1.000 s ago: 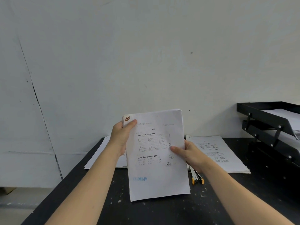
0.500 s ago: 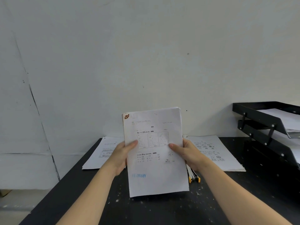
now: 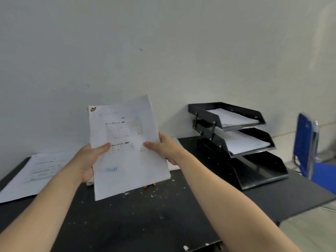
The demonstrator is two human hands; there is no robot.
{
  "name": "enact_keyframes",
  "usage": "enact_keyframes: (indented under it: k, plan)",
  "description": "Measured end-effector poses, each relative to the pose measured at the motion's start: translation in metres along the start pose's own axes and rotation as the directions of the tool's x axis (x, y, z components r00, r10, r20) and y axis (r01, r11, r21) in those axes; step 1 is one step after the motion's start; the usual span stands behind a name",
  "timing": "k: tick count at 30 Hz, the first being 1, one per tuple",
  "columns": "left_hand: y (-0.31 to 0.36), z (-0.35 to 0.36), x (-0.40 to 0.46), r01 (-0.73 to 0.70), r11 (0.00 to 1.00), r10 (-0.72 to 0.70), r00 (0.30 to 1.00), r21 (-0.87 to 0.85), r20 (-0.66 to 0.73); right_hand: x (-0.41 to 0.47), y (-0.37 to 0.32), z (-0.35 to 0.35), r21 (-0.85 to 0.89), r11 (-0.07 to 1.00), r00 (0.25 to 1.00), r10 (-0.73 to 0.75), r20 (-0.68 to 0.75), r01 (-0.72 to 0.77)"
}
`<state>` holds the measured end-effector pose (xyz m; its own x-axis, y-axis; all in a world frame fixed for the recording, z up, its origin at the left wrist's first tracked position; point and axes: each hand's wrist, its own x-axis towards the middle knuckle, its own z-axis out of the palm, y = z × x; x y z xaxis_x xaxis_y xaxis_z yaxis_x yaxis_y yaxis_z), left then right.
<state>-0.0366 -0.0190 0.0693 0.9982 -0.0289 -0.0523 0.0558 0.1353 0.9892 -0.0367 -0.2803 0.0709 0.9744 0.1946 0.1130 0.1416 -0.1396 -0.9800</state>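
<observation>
The black desk (image 3: 145, 224) carries a three-level tray (image 3: 205, 110) at the right and flat sheets (image 3: 36, 173) at the left. The papers (image 3: 127, 160) are above the desk, upright and a little tilted. The left hand (image 3: 87, 160) grips their left edge, thumb in front. The right hand (image 3: 167, 148) grips the right edge.

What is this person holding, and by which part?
A thin bundle of printed papers, up off the table. The left hand grips its left edge and the right hand its right edge, both about halfway up, thumbs on the front.
</observation>
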Motion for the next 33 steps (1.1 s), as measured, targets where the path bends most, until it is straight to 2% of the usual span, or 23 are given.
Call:
enact_keyframes:
  k: [3,7,9,13,17,20,23,25,27,29,31,33]
  plan:
    - [-0.007,0.033,0.002,0.016,1.000,-0.016,1.000,0.006,0.015,-0.009,-0.004,-0.024,-0.185,0.983,0.992,-0.032,-0.118,0.010]
    - [-0.026,0.085,0.004,0.007,1.000,-0.008,1.000,0.025,0.011,-0.027,-0.004,-0.060,-0.345,0.937,0.982,-0.010,-0.191,-0.057]
    - [-0.035,0.112,0.001,-0.049,0.995,0.049,0.999,0.090,0.002,-0.036,-0.001,-0.079,-0.361,0.927,0.978,0.030,-0.208,-0.106]
    - [-0.046,0.154,-0.005,-0.139,0.967,0.148,0.989,0.213,-0.025,-0.058,0.009,-0.113,-0.085,0.981,0.972,0.159,-0.172,-0.176]
    - [-0.053,0.177,-0.003,-0.067,0.985,0.077,0.995,0.161,-0.058,-0.079,0.017,-0.136,0.173,0.965,0.966,0.222,-0.135,-0.197]
    - [-0.060,0.191,-0.002,-0.039,0.993,0.050,0.994,0.113,-0.100,-0.090,0.027,-0.145,0.395,0.894,0.952,0.279,-0.126,-0.210]
    - [-0.063,0.199,0.001,-0.004,0.998,0.013,0.987,0.059,-0.159,-0.096,0.033,-0.148,0.651,0.757,0.968,0.196,-0.155,-0.049]
    - [-0.064,0.206,0.001,0.022,1.000,-0.019,0.980,0.015,-0.196,-0.099,0.037,-0.146,0.753,0.656,0.971,0.135,-0.199,0.063]
    - [-0.066,0.213,-0.001,0.017,1.000,-0.021,0.976,-0.017,-0.217,-0.099,0.039,-0.136,0.747,0.656,0.956,0.141,-0.258,0.105]
    - [-0.070,0.224,-0.006,-0.003,0.999,-0.007,0.980,-0.053,-0.197,-0.096,0.042,-0.125,0.663,0.747,0.918,0.224,-0.329,0.055]
    - [-0.076,0.233,-0.011,-0.012,0.995,-0.003,0.987,-0.098,-0.159,-0.093,0.047,-0.119,0.563,0.826,0.840,0.331,-0.430,-0.037]
    - [-0.083,0.241,-0.017,0.003,0.994,-0.015,0.993,-0.106,-0.119,-0.097,0.051,-0.123,0.519,0.847,0.760,0.411,-0.504,-0.114]
